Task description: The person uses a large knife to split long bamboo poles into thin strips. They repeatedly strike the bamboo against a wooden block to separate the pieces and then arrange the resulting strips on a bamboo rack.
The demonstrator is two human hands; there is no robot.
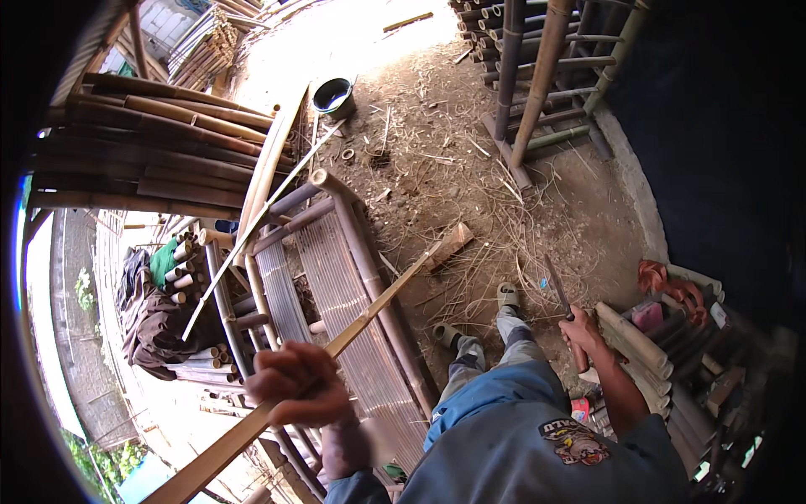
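My left hand (302, 382) is closed around a long split bamboo strip (374, 311). The strip slants from the lower left up over a bamboo bench (340, 269), its far end close to a short wooden block (451, 246) on the ground. I cannot tell whether that end touches the block. At my right side, my right hand (579, 328) grips a knife (557, 284) by its wooden handle. The narrow blade points forward, apart from the strip.
Stacked bamboo poles (159, 134) fill the left, with a long thin strip (260, 223) leaning beside the bench. A dark bucket (334, 98) stands farther off. Bamboo frames (537, 92) rise at far right; cut poles (634, 340) lie near my right arm. Shavings (495, 252) litter the dirt.
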